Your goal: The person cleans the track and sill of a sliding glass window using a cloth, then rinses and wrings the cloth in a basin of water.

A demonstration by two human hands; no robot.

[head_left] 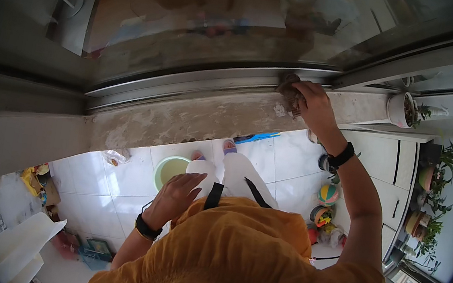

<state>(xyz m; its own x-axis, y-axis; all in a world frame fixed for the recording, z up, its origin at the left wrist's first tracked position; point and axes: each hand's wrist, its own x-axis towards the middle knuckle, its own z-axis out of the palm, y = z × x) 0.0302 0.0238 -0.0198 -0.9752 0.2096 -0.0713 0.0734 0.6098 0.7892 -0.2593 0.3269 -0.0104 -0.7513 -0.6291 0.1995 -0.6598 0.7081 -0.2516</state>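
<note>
A crumpled brown cloth [290, 93] is gripped by my right hand [315, 106] against the lower track of a sliding window frame [218, 73]. The cloth hangs partly over the worn sill [196, 111] below the track. In front of my waist is my left hand [175, 197], holding nothing, its fingers slightly apart near my white trousers. Beyond the track, the dark window glass [192, 11] shows blurred reflections.
On the floor by my feet stands a pale green basin [170, 170]. A white potted plant [402, 110] sits at the sill's right end. To the right are a white cabinet [384, 163], a striped ball [328, 195] and several potted plants [419, 223]. A plastic bag [116, 156] lies at left.
</note>
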